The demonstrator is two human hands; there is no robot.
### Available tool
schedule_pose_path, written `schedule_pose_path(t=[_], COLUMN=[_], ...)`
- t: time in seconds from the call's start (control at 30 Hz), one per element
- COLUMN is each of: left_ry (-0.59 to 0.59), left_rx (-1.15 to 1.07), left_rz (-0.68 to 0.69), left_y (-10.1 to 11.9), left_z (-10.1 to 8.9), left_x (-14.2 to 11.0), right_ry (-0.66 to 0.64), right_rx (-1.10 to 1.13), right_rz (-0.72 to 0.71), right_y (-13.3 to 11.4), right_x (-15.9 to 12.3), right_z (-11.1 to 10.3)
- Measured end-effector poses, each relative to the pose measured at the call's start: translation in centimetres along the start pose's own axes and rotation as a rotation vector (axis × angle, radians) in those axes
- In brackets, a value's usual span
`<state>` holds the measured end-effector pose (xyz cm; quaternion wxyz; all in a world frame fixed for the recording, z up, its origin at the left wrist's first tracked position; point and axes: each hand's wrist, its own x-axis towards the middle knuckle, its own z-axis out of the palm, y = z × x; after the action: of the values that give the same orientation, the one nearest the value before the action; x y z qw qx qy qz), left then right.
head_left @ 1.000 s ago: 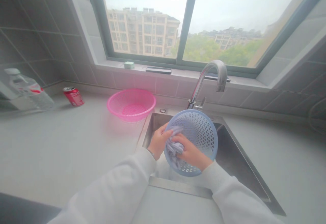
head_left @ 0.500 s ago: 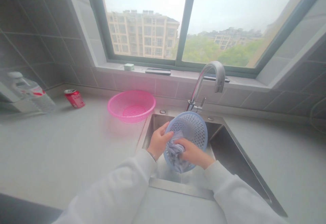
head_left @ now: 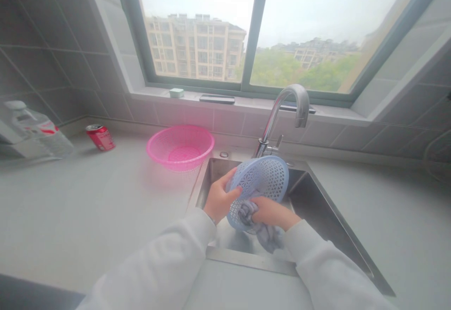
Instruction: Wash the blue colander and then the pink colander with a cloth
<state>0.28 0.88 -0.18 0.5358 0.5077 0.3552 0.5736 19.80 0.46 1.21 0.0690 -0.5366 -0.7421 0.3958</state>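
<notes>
1. Blue basket (head_left: pixel 252 176), perforated: held tilted above the sink (head_left: pixel 326 218), mouth turned toward the wearer. Hazard: a drop or swing into the basin, should its one visible support slacken.
2. Left hand (head_left: pixel 221 198): fingers clasping the basket's left rim, thumb on the inner side. Hazard: slippage, if the plastic is wet; wetness cannot be told from here. A one-sided hold may also let the basket twist under pressure.
3. Cloth (head_left: pixel 269 237), grey, crumpled: bunched at the basket's lower wall, a loose end hanging below the right hand. Hazard: the tail may snag on the rim or holes, or trail into the basin.
4. Right hand (head_left: pixel 273 211): fingers closed around the cloth. Hazard: pressing hard there could push the basket out of the left hand's hold.
5. Faucet (head_left: pixel 302 108), chrome, with its lever just behind the basket's upper rim; contact cannot be told. Hazard: a careless lift might knock the spout or nudge the lever, starting water.
6. Pink basket (head_left: pixel 183 163), on the tabletop (head_left: pixel 141 216) beside the sink. Hazard: a wide leftward elbow or basket swing could shift it.
7. Red can (head_left: pixel 101 138) and clear bottle (head_left: pixel 44 134): well apart, farther left; little risk.
</notes>
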Motion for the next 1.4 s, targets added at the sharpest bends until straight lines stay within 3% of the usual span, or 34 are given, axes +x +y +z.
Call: schedule_pose_path(t=[0.13,0.23,0.33,0.4,0.5,0.57,0.7,0.77,0.9,0.97,1.03,1.13,1.23,1.33,1.4], left_ry=[-0.038,-0.078,-0.108,-0.102,-0.070,-0.041,-0.019,-0.041,-0.104,-0.107,-0.094,-0.068,-0.038,-0.029,-0.033], left_rx=[0.053,0.066,0.066,0.058,0.049,0.060,0.098,0.112,0.111,0.085,0.065,0.089,0.135,0.163,0.168], left_rz=[0.009,0.005,0.024,0.036,0.035,0.032,0.058,0.057,0.033,0.036,0.038,0.058,0.068,0.081,0.093], left_y=[0.1,0.6,0.8,0.6,0.1,-0.1,-0.1,0.2,1.0,1.2,1.1,0.6,0.2,0.1,0.1], left_z=[0.2,0.5,0.6,0.4,0.0,-0.2,-0.2,0.0,0.5,0.5,0.4,-0.2,-0.5,-0.5,-0.4], left_x=[-0.3,-0.7,-0.8,-0.7,-0.5,-0.3,-0.3,-0.5,-1.0,-1.1,-1.0,-0.6,-0.3,-0.2,-0.2], right_ry=[0.005,0.006,0.105,0.074,-0.043,-0.047,0.019,0.013,0.063,0.103,0.076,0.016,0.090,0.220,0.193], right_rx=[0.102,0.544,0.912,0.837,0.396,0.158,0.102,0.248,0.834,1.003,0.897,0.373,0.007,-0.046,0.058], right_rz=[-0.065,-0.196,-0.295,-0.273,-0.157,-0.079,-0.050,-0.110,-0.316,-0.366,-0.333,-0.196,-0.045,0.022,-0.022], right_y=[0.0,-1.4,-2.4,-2.2,-1.1,-0.1,0.6,0.1,-1.9,-2.6,-2.5,-1.0,1.0,1.8,1.0], right_x=[0.1,-0.2,-0.2,-0.1,0.3,0.5,0.7,0.5,0.0,-0.2,-0.1,0.4,0.9,1.1,1.0], right_z=[0.1,0.6,1.0,1.0,0.7,0.3,0.1,0.5,1.4,1.6,1.5,0.9,0.3,0.2,0.4])
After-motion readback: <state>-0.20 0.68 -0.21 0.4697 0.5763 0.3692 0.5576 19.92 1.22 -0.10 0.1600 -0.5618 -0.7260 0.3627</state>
